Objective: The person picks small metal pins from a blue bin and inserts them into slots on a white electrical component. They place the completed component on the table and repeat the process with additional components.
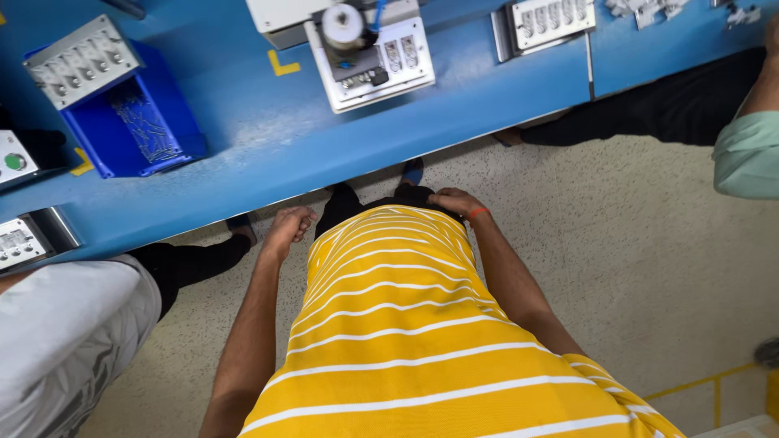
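Single head cam, looking steeply down the wearer's own torso to the floor, blue workbench edge across the top, close range, no second view.

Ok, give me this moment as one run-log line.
left hand: loosely curled, empty, at waist | right hand: empty, on trousers | bench: untouched | blue bin: holds small metal parts

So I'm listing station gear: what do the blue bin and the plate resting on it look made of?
The blue bin looks like moulded plastic: uniform colour, thick smooth walls. The plate seems bare metal, matt grey with a row of recesses, though coated plastic can't be excluded.
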